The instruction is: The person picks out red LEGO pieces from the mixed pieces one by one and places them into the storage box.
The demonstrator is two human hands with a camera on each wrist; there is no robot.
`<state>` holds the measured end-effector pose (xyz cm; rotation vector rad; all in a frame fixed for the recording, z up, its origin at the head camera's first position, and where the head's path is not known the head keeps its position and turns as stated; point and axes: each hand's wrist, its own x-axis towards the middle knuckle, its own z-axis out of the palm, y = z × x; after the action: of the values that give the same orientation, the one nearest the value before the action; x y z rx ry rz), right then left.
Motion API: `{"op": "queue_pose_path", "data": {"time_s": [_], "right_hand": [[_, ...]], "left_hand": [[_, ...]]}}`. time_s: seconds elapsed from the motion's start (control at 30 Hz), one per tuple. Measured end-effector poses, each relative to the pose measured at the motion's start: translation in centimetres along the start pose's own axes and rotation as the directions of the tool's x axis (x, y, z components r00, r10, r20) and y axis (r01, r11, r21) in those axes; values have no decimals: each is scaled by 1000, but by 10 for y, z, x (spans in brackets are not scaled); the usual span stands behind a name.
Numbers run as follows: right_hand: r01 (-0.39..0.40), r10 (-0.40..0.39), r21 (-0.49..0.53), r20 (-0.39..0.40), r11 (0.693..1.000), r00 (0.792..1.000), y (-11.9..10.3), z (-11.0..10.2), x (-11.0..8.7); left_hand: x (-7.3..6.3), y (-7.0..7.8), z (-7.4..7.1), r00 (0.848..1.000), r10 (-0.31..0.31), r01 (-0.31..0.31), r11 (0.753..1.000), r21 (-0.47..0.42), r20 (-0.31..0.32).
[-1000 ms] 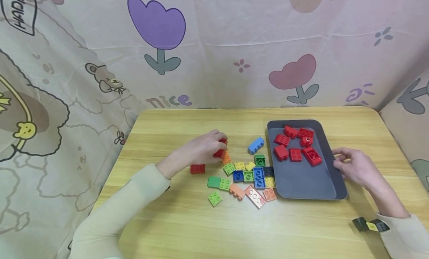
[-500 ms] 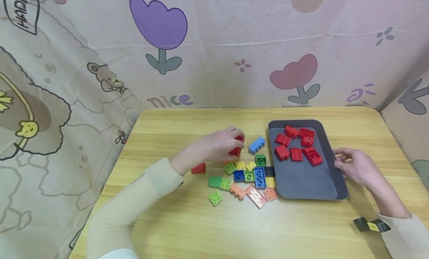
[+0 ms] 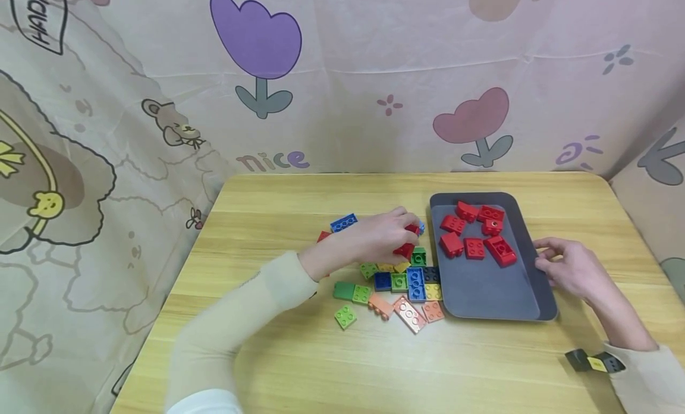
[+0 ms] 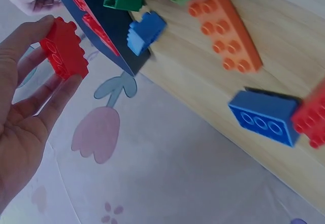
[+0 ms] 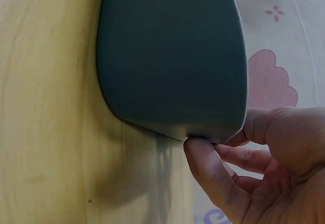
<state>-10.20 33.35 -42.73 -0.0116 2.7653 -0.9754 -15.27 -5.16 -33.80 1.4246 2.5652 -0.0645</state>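
Note:
My left hand (image 3: pixel 386 234) pinches a red toy building brick (image 4: pixel 65 49) between thumb and fingers. In the left wrist view the brick's studs face the grey tray (image 3: pixel 487 301). Below this hand lie loose bricks, among them a green one (image 3: pixel 419 257) and a light blue one (image 4: pixel 146 32). My right hand (image 3: pixel 572 268) holds the tray's right side, with thumb (image 5: pixel 203 155) and forefinger at its edge. Several red bricks (image 3: pixel 474 248) lie inside the tray, mostly toward its far end.
Left of the tray are a blue brick (image 3: pixel 416 284), a lime green brick (image 3: pixel 345 316), a pinkish brick (image 3: pixel 409 314) and an orange one (image 4: pixel 226 31). Farther back sits another blue brick (image 3: pixel 343 223). A printed cloth (image 3: pixel 342 104) hangs behind the wooden table (image 3: pixel 374 372).
My left hand has moved right with the red brick, from above the orange brick toward the tray. The blue brick at the back has come into view. My right hand stays at the tray.

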Motion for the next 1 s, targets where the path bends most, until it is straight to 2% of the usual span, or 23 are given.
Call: {"op": "queue_pose_path", "data": {"time_s": [0.17,0.53,0.8,1.0], "right_hand": [[6,-6,3,-6,1000,1000,1,0,1],[-1,1,8,-5,1000,1000,1,0,1],[-4,4,4,-3,1000,1000,1,0,1],[-10,10,8,2,1000,1000,0,0,0]], "left_hand": [[10,9,-2,1000,15,-15,1000,24,16],[33,24,3,995,96,-99,993,67,41],[46,34,10,993,105,-109,990,86,60],[54,40,14,990,125,-129,990,60,71]]}}
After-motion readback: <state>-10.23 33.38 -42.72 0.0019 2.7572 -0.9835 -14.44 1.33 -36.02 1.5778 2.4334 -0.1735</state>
